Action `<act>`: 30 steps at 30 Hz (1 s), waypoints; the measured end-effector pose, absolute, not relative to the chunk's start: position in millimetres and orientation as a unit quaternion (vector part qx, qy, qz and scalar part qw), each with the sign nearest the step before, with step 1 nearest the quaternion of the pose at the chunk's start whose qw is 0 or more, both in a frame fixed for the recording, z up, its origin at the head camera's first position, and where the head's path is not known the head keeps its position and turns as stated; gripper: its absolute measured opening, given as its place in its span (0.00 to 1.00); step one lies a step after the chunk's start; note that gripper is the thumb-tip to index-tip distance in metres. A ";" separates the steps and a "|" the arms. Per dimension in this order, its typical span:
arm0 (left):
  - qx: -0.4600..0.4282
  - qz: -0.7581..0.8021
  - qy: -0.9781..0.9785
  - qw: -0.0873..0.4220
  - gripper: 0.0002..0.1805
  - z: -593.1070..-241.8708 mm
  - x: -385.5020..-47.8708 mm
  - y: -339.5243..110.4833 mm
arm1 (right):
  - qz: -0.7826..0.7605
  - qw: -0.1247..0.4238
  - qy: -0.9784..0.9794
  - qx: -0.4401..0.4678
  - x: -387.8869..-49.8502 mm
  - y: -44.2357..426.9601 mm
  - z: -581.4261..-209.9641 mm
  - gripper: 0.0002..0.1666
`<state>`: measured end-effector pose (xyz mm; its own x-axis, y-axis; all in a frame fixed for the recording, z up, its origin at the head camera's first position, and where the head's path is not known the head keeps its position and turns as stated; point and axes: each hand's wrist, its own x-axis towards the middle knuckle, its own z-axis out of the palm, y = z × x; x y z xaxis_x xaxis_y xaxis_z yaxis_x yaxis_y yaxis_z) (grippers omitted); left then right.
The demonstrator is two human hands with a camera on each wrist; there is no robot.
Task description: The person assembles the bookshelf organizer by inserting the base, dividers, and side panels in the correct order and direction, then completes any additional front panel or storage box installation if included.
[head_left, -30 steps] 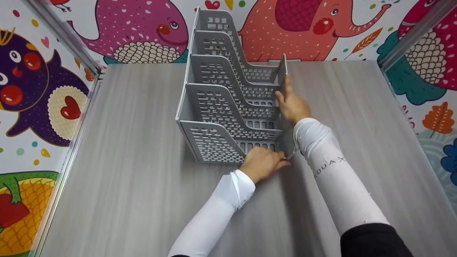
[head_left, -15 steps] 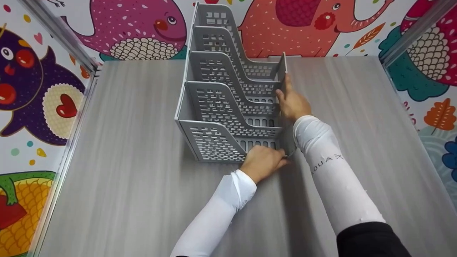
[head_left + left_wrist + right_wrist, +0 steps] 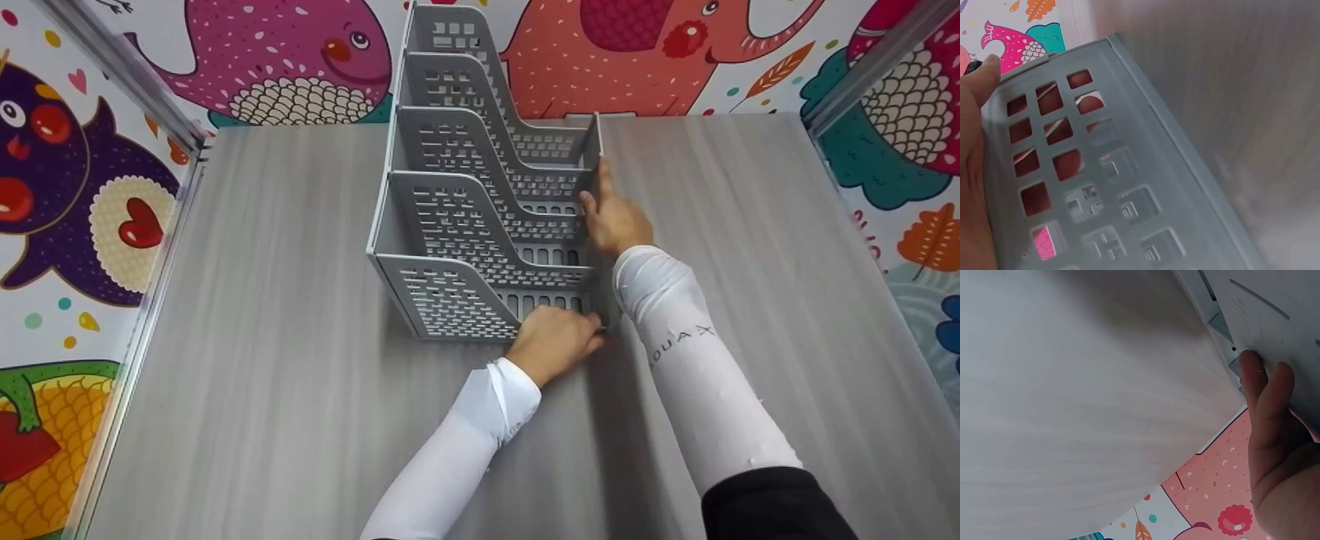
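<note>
A grey plastic file organizer [image 3: 442, 296] with several upright compartments and perforated dividers stands on the table in the head view. A front panel [image 3: 592, 142] runs along its right side. My left hand [image 3: 553, 343] grips the low near right corner; in the left wrist view its thumb [image 3: 985, 79] lies over the edge of the perforated wall [image 3: 1053, 135]. Halfway along the front panel, my right hand [image 3: 619, 221] holds it, thumb over the top edge and the index finger pointing along it. The right wrist view shows fingers [image 3: 1275, 394] against the panel's outer face.
The wood-grain table [image 3: 285, 337] spreads around the organizer. Behind it stands a back wall [image 3: 600, 67] printed with cartoon animals, close to the organizer's far end. Metal frame posts [image 3: 112, 82] rise at the corners, and a printed side wall [image 3: 60, 315] lines the left.
The head view has tilted slightly, shifting the scene up. Both hands keep their hold with only tiny movements. The gap by the panel's near corner looks a little narrower.
</note>
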<state>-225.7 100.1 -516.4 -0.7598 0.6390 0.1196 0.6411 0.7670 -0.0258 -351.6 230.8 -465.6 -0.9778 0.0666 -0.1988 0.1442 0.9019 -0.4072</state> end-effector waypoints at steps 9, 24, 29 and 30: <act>-0.342 -0.018 -0.939 0.045 0.16 -516.9 -224.8 100.7 | -0.218 0.100 0.969 0.060 -350.1 230.0 -463.8 0.39; -0.333 -0.013 -0.943 0.015 0.15 -513.7 -226.8 97.8 | -0.219 0.104 0.968 0.062 -356.5 225.2 -465.0 0.39; -0.336 -0.017 -0.941 0.020 0.15 -515.2 -226.9 99.2 | -0.225 0.107 0.967 0.061 -357.7 228.1 -467.1 0.39; -0.336 -0.017 -0.941 0.023 0.15 -515.4 -226.9 99.5 | -0.227 0.108 0.966 0.063 -357.6 228.7 -467.3 0.39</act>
<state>-226.9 99.5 -515.4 -0.7725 0.6327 0.0540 0.6342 0.7730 0.0162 -357.6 228.7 -467.3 -0.9689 0.0727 -0.2365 0.1706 0.8886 -0.4257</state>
